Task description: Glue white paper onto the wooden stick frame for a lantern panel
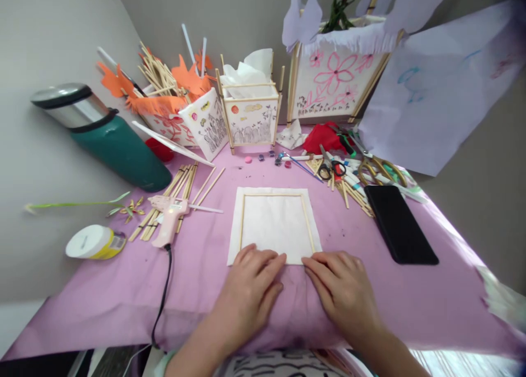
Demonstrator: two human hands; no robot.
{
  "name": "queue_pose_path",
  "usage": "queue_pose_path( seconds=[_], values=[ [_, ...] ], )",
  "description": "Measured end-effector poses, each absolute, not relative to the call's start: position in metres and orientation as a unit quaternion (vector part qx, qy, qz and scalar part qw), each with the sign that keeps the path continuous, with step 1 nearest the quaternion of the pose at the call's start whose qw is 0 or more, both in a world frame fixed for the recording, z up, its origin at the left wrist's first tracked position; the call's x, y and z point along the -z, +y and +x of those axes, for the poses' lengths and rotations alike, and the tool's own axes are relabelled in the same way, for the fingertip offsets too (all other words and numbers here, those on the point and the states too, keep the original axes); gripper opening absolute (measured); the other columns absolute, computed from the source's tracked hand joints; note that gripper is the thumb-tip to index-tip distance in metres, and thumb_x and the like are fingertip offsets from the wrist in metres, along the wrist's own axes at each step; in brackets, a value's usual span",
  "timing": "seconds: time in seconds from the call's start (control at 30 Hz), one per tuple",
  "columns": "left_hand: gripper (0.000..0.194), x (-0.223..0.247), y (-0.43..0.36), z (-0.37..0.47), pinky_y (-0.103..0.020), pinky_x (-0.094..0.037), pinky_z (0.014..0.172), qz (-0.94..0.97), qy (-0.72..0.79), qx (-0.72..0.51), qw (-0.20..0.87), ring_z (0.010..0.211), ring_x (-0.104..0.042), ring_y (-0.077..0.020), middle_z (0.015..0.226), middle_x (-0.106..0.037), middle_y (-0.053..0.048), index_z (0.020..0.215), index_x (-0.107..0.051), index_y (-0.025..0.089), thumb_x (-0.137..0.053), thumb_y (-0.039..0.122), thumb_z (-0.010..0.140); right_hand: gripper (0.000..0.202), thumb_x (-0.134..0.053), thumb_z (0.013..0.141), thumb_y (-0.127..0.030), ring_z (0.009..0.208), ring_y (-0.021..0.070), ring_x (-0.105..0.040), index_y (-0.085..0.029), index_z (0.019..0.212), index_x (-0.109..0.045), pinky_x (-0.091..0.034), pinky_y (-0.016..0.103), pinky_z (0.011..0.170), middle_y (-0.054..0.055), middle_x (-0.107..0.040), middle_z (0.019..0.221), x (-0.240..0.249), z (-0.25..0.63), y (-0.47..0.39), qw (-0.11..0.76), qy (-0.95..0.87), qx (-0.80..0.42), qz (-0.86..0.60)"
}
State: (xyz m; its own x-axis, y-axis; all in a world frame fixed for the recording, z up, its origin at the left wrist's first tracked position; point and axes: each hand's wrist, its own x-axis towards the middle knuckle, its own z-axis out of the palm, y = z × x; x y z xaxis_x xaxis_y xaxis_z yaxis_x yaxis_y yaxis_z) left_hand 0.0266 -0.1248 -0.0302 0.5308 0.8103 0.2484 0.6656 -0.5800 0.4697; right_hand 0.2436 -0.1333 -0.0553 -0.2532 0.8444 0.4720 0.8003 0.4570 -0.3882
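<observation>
A white sheet lies flat on the pink cloth in front of me, with thin wooden sticks along its top and both sides. On its lower left part rests my left hand, fingers bent and close together, pressing the near edge. My right hand touches the lower right corner, its fingertips together on the edge. Whether a stick lies under the fingers along the near edge is hidden. Left of the sheet is a pink glue gun lying on bundled sticks.
A black phone lies at the right, with scissors and markers behind. Decorated paper boxes stand along the back. A green bottle leans at the left beside a white-lidded jar. The glue gun's cord runs to the front edge.
</observation>
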Motion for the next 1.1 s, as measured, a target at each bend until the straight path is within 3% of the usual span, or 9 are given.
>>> queue_pose_path(
  seconds=[0.1,0.27,0.5,0.67,1.1],
  values=[
    [0.039,0.028,-0.126,0.000,-0.041,-0.041,0.100,0.809,0.475,-0.302,0.168,0.115,-0.048,-0.0214,0.122,-0.053,-0.010,0.126,-0.048,0.022,-0.052,0.015,0.088,0.019,-0.052,0.091,-0.016,0.085,0.0214,-0.053,-0.018,0.102,-0.068,-0.037,0.038,0.074,0.006,-0.068,0.093,0.056,0.249,-0.135,0.334,-0.798,-0.025,-0.501],
    [0.026,0.030,-0.126,-0.031,-0.040,-0.044,0.088,0.777,0.543,-0.270,0.168,0.104,-0.051,-0.0220,0.110,-0.057,-0.007,0.109,-0.056,0.021,-0.060,0.016,0.084,0.021,-0.056,0.088,-0.012,0.087,0.0209,-0.054,-0.017,0.105,-0.066,-0.041,0.038,0.077,0.008,-0.064,0.100,0.046,0.240,-0.134,0.368,-0.798,-0.029,-0.476],
    [0.006,0.031,-0.122,-0.026,-0.039,-0.039,0.082,0.777,0.556,-0.253,0.151,0.093,-0.052,-0.0207,0.094,-0.060,-0.004,0.088,-0.057,0.019,-0.057,0.014,0.085,0.020,-0.047,0.092,-0.014,0.079,0.0167,-0.056,-0.017,0.101,-0.065,-0.046,0.030,0.070,0.006,-0.060,0.090,0.033,0.172,-0.113,0.308,-0.821,-0.198,-0.438],
    [0.008,0.029,-0.118,-0.023,-0.038,-0.037,0.080,0.773,0.566,-0.241,0.158,0.085,-0.052,-0.0195,0.087,-0.060,-0.003,0.084,-0.055,0.019,-0.050,0.014,0.087,0.015,-0.052,0.090,-0.016,0.075,0.0160,-0.058,-0.019,0.095,-0.066,-0.043,0.029,0.067,0.003,-0.059,0.086,0.037,0.152,-0.099,0.241,-0.822,-0.205,-0.473],
    [0.010,0.021,-0.106,-0.010,-0.035,-0.037,0.072,0.713,0.656,-0.188,0.162,0.074,-0.056,-0.0181,0.071,-0.059,0.000,0.069,-0.056,0.019,-0.056,0.011,0.075,0.012,-0.054,0.090,-0.020,0.068,0.0143,-0.056,-0.020,0.082,-0.061,-0.033,0.028,0.058,0.000,-0.060,0.079,0.040,0.143,-0.094,0.203,-0.819,-0.147,-0.517]
  ],
)
